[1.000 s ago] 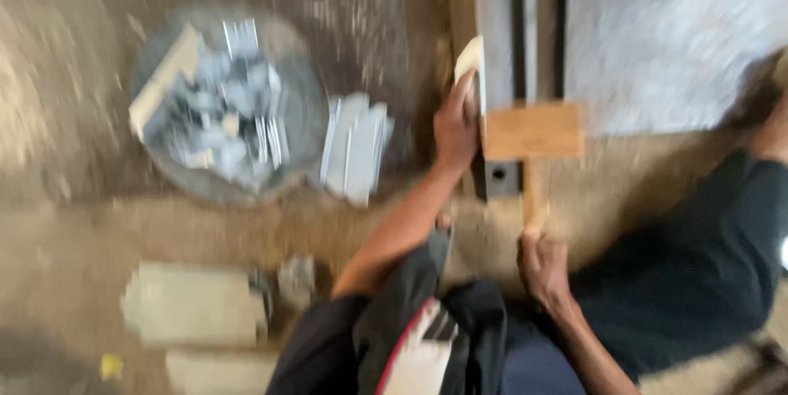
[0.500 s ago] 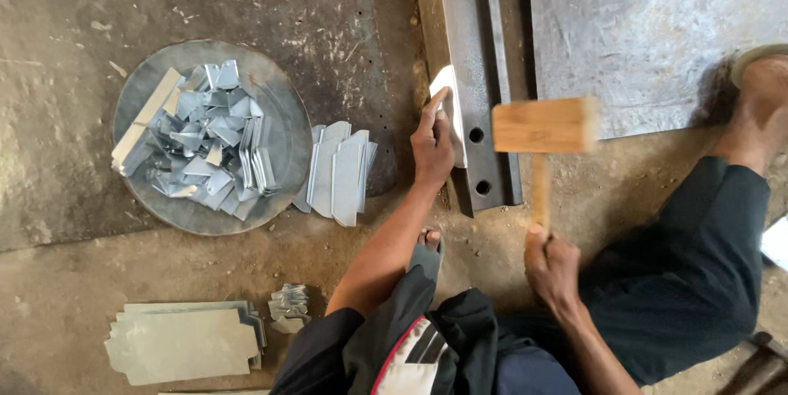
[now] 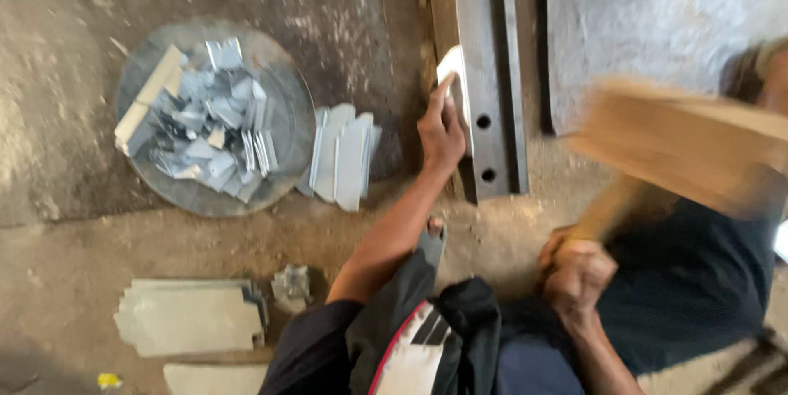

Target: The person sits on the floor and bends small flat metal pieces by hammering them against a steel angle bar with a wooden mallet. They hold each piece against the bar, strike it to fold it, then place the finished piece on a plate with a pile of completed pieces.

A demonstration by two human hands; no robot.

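A small pale metal piece (image 3: 452, 75) stands against the edge of a long grey steel bar (image 3: 489, 75) that lies on the floor. The left hand (image 3: 441, 134) pins it there, fingers laid along the piece and thumb below. Two round holes in the bar sit just right of that hand. The right hand (image 3: 577, 272), well apart and nearer the body, is closed round the handle of a wooden mallet (image 3: 681, 136), whose head is blurred above it and to the right of the bar. Left of the left hand, a short row of bent metal blanks (image 3: 341, 157) leans beside a round tray (image 3: 279, 100) heaped with small cut pieces. Nearer the body, flat sheets (image 3: 190, 318) lie stacked on the floor.
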